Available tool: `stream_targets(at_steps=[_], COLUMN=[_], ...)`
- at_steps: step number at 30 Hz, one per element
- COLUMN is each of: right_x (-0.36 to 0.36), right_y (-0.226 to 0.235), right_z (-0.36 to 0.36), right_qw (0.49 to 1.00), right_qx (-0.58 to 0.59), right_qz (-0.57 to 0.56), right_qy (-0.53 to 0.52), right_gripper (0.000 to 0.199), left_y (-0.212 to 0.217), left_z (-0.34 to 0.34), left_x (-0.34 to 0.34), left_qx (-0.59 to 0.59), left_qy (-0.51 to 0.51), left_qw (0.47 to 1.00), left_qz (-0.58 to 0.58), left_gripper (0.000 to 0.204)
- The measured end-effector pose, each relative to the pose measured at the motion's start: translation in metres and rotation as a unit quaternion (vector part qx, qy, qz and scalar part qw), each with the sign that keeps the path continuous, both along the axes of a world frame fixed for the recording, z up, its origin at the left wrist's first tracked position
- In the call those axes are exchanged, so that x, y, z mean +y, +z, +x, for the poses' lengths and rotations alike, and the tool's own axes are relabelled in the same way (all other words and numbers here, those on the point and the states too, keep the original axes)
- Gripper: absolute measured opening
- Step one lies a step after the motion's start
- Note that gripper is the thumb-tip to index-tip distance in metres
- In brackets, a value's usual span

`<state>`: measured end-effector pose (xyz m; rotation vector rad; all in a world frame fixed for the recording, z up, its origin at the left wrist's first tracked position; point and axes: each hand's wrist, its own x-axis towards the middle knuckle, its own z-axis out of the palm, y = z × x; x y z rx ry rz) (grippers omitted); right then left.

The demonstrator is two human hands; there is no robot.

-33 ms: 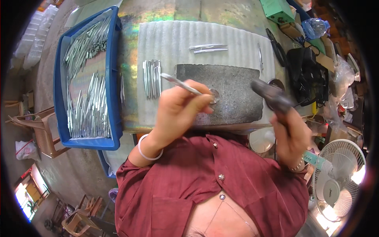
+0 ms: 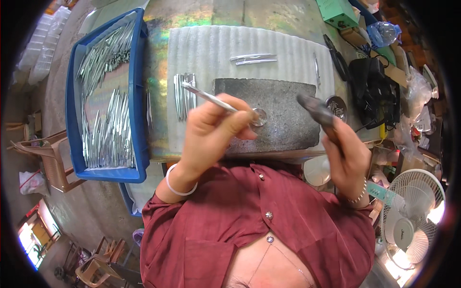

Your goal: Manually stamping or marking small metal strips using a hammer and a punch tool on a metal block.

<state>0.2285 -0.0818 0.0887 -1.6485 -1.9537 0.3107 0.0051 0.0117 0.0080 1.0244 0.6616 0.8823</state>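
Note:
My left hand (image 2: 216, 125) pinches a slim silver metal piece (image 2: 206, 95) between thumb and fingers, over the left part of a dark grey rectangular slab (image 2: 288, 105). A small shiny round disc (image 2: 259, 117) shows right by the fingertips; whether it joins the held piece I cannot tell. My right hand (image 2: 350, 158) grips a dark, elongated hand tool (image 2: 316, 109), blurred, with its tip over the slab's right side. Several similar silver pieces (image 2: 180, 98) lie side by side left of the slab. A few more silver pieces (image 2: 254, 59) rest beyond it.
White ribbed foam sheet (image 2: 201, 48) lies under the slab. To the left, a blue tray (image 2: 138, 96) holds many silver pieces. At right are a round tin of small bits (image 2: 344, 102), black-handled pliers (image 2: 337, 58), a black device (image 2: 367, 91) and a fan (image 2: 408, 216).
My left hand has shifted slightly left, and the silver piece's far end has moved left and up. My right hand and its dark tool have moved a little left, uncovering the round tin.

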Motion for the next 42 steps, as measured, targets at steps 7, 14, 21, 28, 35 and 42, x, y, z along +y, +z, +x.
stream_targets(at_steps=[7, 14, 21, 28, 35, 42], right_x=[0.014, 0.045, 0.131, 0.125, 0.049, 0.039], right_y=[-0.079, -0.074, -0.155, -0.125, -0.010, -0.031], right_z=[0.019, 0.054, 0.139, 0.147, 0.044, -0.020], right_qw=[0.992, 0.989, 0.968, 0.977, 0.950, 0.916], right_qx=[-0.076, -0.006, -0.090, -0.013, 0.253, 0.372], right_qz=[-0.067, -0.131, -0.096, -0.111, -0.184, -0.139], right_qy=[-0.072, -0.069, -0.215, -0.184, -0.001, 0.053], right_gripper=[0.045, 0.031, 0.035, 0.024, 0.014, 0.011], left_y=[0.005, 0.015, 0.016, 0.024, 0.012, 0.005], left_z=[-0.011, -0.003, -0.007, -0.003, 0.009, 0.023], left_x=[0.017, 0.012, -0.001, -0.004, -0.001, -0.016], left_qx=[-0.159, 0.018, 0.025, 0.123, 0.110, 0.034], left_qy=[-0.002, 0.004, -0.044, -0.012, -0.083, -0.043], left_qw=[0.979, 1.000, 0.999, 0.992, 0.989, 0.997], left_qz=[-0.124, -0.014, 0.012, 0.022, 0.057, 0.059], left_gripper=[0.014, 0.031, 0.022, 0.020, 0.023, 0.019])
